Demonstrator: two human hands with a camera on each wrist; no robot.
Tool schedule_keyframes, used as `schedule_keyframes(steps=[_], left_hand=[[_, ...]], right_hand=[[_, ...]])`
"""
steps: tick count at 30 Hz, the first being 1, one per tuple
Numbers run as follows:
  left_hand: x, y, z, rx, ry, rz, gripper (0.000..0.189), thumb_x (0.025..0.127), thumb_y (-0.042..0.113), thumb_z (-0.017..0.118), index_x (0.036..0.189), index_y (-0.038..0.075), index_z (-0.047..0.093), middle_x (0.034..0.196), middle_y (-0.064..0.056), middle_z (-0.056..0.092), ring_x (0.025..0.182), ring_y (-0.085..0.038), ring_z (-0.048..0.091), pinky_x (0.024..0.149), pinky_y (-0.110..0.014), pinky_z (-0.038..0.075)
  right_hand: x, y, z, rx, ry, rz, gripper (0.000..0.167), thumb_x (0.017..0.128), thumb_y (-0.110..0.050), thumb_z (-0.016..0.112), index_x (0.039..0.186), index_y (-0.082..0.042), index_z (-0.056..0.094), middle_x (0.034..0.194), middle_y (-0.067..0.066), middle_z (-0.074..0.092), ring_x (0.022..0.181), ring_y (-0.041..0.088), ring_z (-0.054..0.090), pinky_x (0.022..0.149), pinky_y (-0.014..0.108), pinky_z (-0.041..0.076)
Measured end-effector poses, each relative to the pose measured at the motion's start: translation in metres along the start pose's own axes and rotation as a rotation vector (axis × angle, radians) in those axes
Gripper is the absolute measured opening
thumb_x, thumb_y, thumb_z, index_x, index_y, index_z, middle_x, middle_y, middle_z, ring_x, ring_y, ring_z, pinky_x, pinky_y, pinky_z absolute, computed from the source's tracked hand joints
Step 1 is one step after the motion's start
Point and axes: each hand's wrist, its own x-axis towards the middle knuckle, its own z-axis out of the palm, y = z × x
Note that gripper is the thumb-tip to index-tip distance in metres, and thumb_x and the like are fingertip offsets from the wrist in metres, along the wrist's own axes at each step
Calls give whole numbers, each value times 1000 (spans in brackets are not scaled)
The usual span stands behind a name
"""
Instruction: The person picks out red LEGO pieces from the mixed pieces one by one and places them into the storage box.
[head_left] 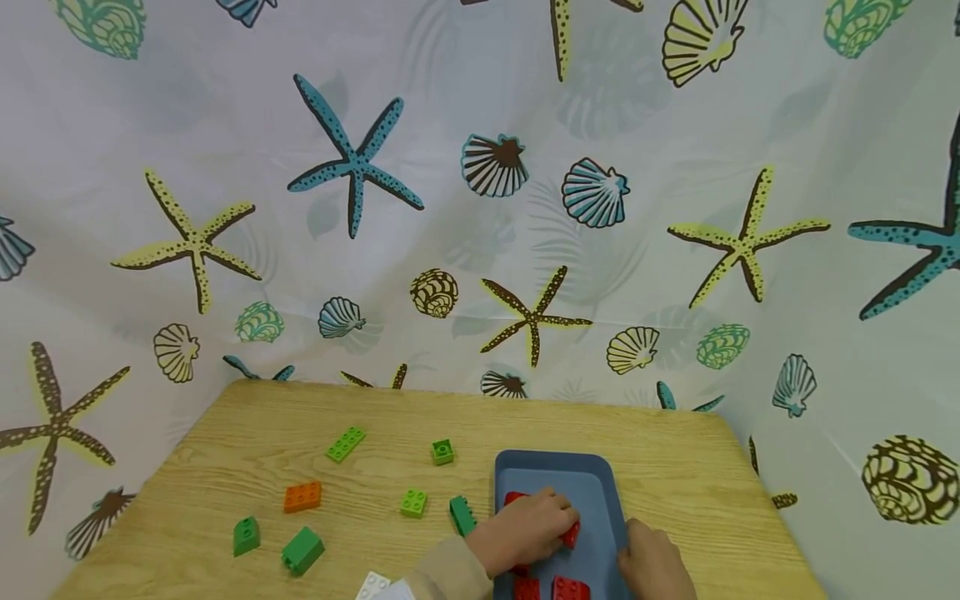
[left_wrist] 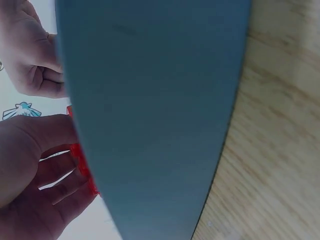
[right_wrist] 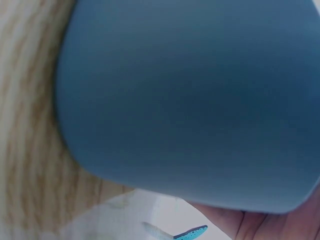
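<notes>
My left hand (head_left: 528, 529) reaches over the left wall of a blue-grey tray (head_left: 596, 496) and holds a red toy brick (head_left: 571, 535) low inside it. In the left wrist view, thumb and fingers (left_wrist: 55, 130) lie about red bricks (left_wrist: 82, 162), partly hidden by the tray wall. More red bricks (head_left: 570, 588) sit in the near part of the tray, and another red brick (head_left: 514, 497) shows behind the left hand. My right hand (head_left: 655, 562) grips the tray's right rim, its fingers curled over the edge. Close up, the tray wall (right_wrist: 185, 100) hides most of that hand.
Left of the tray, a dark green brick (head_left: 462, 516), lime green bricks (head_left: 413, 503), an orange brick (head_left: 302, 497) and a larger green brick (head_left: 303, 551) lie scattered on the wooden table (head_left: 675, 467). A white brick (head_left: 372, 586) is near the left sleeve. A patterned curtain (head_left: 450, 250) hangs behind.
</notes>
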Motion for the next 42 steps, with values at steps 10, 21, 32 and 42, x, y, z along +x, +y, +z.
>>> schedule_keyframes(steps=[10, 21, 32, 42], left_hand=[[1, 1, 5, 32, 2, 19, 21, 96, 20, 66, 117, 20, 69, 115, 7, 69, 102, -6, 60, 89, -15, 48], [5, 2, 10, 42, 20, 42, 18, 96, 17, 65, 114, 20, 71, 110, 7, 70, 97, -7, 60, 86, -15, 48], [7, 5, 18, 45, 12, 28, 17, 97, 17, 64, 112, 22, 71, 110, 7, 69, 100, -6, 61, 83, -14, 49], [7, 7, 15, 66, 25, 31, 17, 98, 17, 63, 111, 23, 72, 107, 7, 69, 94, -6, 60, 79, -14, 49]], right_hand=[[1, -1, 0, -3, -3, 5, 6, 78, 4, 57, 80, 1, 63, 68, 12, 64, 59, 21, 58, 52, 36, 43], [0, 2, -1, -3, -8, 8, 6, 79, 3, 58, 82, 2, 63, 70, 14, 65, 61, 23, 60, 53, 38, 44], [1, 0, -1, -10, -3, 7, 6, 78, 3, 59, 82, 2, 63, 69, 14, 64, 61, 23, 61, 53, 39, 44], [1, 0, -1, -10, -4, 5, 6, 79, 3, 59, 83, 3, 63, 69, 14, 64, 61, 22, 60, 53, 39, 44]])
